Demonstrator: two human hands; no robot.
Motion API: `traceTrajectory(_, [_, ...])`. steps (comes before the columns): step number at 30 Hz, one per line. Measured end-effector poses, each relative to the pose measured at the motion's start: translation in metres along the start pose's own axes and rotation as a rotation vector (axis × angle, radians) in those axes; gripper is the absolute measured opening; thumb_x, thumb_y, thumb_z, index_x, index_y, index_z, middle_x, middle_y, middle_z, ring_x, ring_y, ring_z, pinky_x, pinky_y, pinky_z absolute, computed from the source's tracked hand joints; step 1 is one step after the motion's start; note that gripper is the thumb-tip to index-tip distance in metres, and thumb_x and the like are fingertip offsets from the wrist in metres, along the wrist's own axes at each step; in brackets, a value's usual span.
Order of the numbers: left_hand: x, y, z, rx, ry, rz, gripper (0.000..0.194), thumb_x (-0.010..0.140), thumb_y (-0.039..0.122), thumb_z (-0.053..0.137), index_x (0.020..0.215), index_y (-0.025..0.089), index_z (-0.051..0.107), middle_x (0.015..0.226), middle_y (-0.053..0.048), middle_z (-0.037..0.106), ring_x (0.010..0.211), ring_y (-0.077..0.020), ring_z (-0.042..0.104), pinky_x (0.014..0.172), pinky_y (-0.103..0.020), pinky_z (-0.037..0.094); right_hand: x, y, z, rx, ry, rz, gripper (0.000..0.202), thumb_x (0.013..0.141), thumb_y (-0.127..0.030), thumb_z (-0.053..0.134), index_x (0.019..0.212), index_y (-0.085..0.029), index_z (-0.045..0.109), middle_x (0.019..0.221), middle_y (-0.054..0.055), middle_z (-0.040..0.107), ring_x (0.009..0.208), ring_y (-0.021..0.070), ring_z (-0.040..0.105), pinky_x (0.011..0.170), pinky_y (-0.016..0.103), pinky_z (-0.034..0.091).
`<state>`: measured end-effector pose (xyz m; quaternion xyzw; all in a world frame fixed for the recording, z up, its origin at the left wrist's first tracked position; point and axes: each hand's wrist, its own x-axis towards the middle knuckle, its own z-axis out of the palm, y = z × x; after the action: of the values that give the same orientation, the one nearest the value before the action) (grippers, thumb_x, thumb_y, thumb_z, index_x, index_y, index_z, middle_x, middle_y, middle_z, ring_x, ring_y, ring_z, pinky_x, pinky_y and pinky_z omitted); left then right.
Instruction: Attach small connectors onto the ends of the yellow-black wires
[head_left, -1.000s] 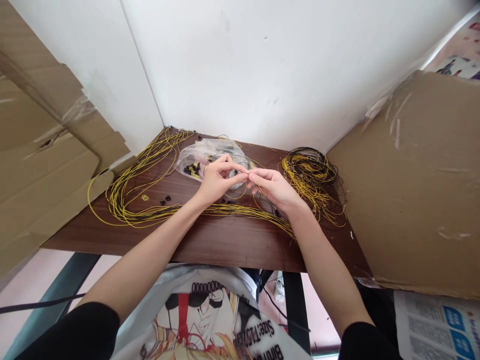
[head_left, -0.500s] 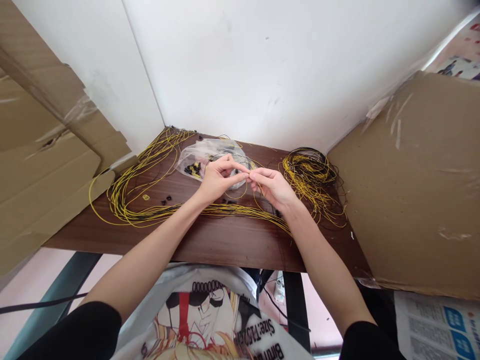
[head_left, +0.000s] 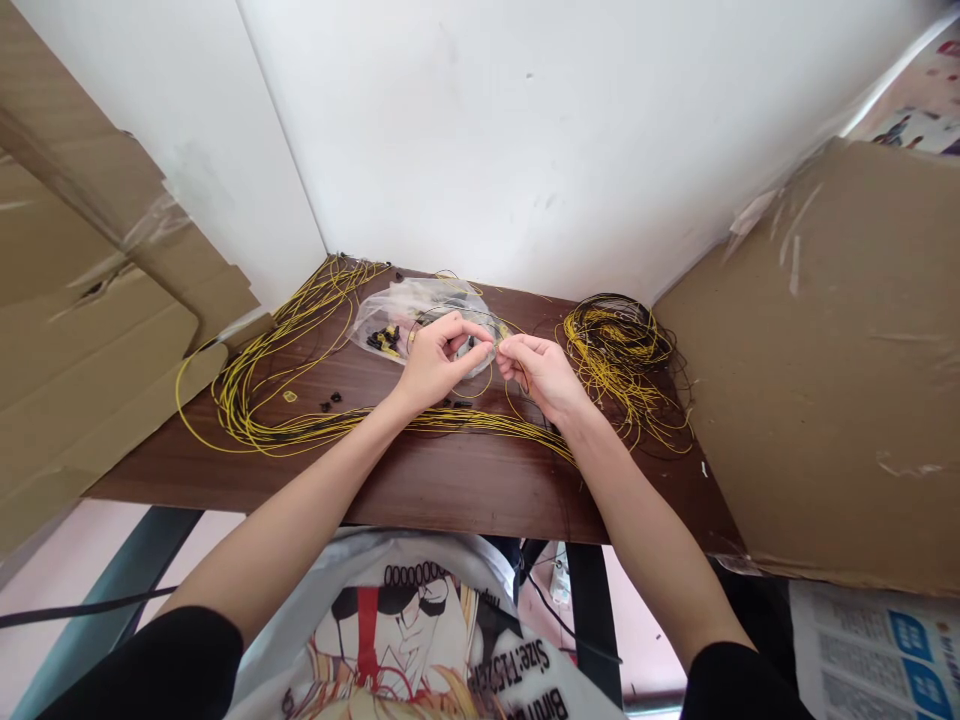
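Observation:
Over the brown table point(head_left: 465, 480), my left hand point(head_left: 442, 360) has thumb and index finger pinched near their tips; whatever sits between them is too small to make out. Touching or almost touching those tips, my right hand point(head_left: 536, 368) pinches thin yellow and black wire. A clear plastic bag point(head_left: 416, 295) with black and yellow small parts point(head_left: 385, 340) lies behind my left hand. Long yellow and black wires point(head_left: 247, 405) loop from the left and pass under my forearms. At the right lies a tangled coil of the same wires point(head_left: 619, 340).
Cardboard point(head_left: 90, 290) stands at the left and another cardboard sheet point(head_left: 817, 380) at the right. A white wall point(head_left: 510, 150) rises behind the table. Small black pieces point(head_left: 331, 402) and a little yellow loop point(head_left: 289, 397) lie left of centre.
My fingertips have come slightly apart, with my left index finger drawn back a little to the left. The view has shifted very slightly.

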<state>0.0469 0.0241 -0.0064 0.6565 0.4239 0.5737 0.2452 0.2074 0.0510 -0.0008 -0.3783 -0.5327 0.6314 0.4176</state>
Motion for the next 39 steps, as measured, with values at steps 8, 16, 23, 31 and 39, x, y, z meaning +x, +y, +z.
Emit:
traceTrajectory(8, [0.000,-0.008,0.002,0.024,-0.025,-0.079,0.013,0.074,0.029,0.067,0.077,0.018,0.073,0.058,0.004,0.033,0.056,-0.0092,0.034,0.056,-0.025,0.029,-0.006,0.001,0.005,-0.431,0.120,-0.360,0.014,0.076,-0.030,0.061,0.070,-0.018,0.061,0.067,0.000,0.059,0.059,0.0107,0.047,0.059,0.026,0.038])
traceTrajectory(16, [0.000,-0.003,0.002,-0.224,-0.047,-0.373,0.022,0.068,0.036,0.072,0.072,0.014,0.071,0.050,0.006,0.028,0.048,-0.0067,0.027,0.048,-0.025,0.022,-0.010,0.000,0.007,-0.796,0.114,-0.680,0.013,0.084,-0.021,0.051,0.072,-0.019,0.054,0.076,0.003,0.053,0.070,0.0143,0.049,0.067,0.029,0.039])
traceTrajectory(23, [0.000,-0.003,0.006,-0.247,-0.077,-0.376,0.026,0.073,0.038,0.064,0.064,0.014,0.061,0.051,0.005,0.032,0.047,-0.0060,0.026,0.047,-0.024,0.021,-0.009,-0.006,0.000,-0.777,0.036,-0.686,0.012,0.082,-0.021,0.055,0.070,-0.019,0.054,0.073,0.002,0.054,0.068,0.0137,0.049,0.064,0.029,0.040])
traceTrajectory(31, [-0.004,-0.002,0.003,0.237,-0.062,0.113,0.013,0.082,0.023,0.056,0.073,0.016,0.063,0.061,0.004,0.032,0.057,-0.0099,0.036,0.057,-0.025,0.029,0.000,-0.008,-0.012,-0.273,-0.005,-0.208,0.024,0.075,-0.042,0.067,0.078,-0.018,0.066,0.075,0.002,0.065,0.069,0.0123,0.056,0.066,0.027,0.045])
traceTrajectory(39, [-0.009,-0.005,0.004,0.354,-0.127,0.260,0.015,0.088,0.026,0.051,0.085,0.018,0.063,0.069,0.001,0.041,0.062,-0.0116,0.041,0.059,-0.024,0.033,0.001,-0.006,-0.017,0.009,-0.265,0.209,0.032,0.063,-0.044,0.078,0.071,-0.015,0.070,0.068,0.002,0.065,0.059,0.0076,0.053,0.057,0.022,0.043])
